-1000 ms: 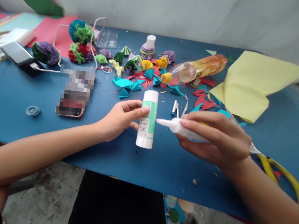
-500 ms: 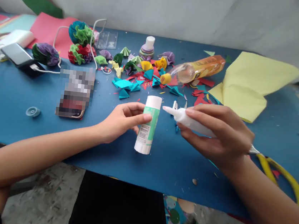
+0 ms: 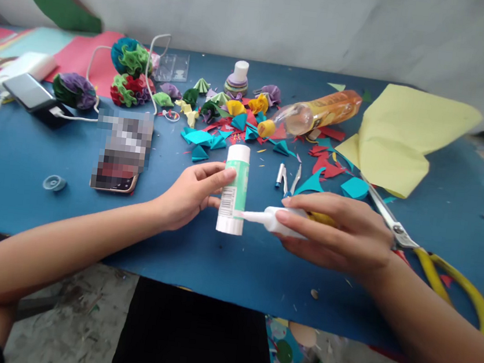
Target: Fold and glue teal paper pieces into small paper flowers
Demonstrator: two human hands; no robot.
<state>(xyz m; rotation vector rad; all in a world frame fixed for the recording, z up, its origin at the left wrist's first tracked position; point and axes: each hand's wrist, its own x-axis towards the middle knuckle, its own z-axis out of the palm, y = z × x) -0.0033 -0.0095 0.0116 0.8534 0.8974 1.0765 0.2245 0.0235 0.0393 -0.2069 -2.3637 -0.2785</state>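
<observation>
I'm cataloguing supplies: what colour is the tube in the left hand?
The tube is white and mint green; head view.

Craft workroom, by look: blue table, paper scraps, scissors, ruffled flowers, littered floor.

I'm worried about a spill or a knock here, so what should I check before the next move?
1. Tube held: ok, the left hand grips the green-and-white tube nearly upright.
2. Squeeze bottle held: ok, the right hand has its fingers around the squeeze bottle.
3. Nozzle touching the tube: cannot tell; the nozzle ends at the tube's lower part in this view, but contact is unclear.
4. Scissors well away: not ok, the scissors lie right beside the right hand.
5. Drink bottle capped: ok, the drink bottle lies on its side with its yellow cap on.
</observation>
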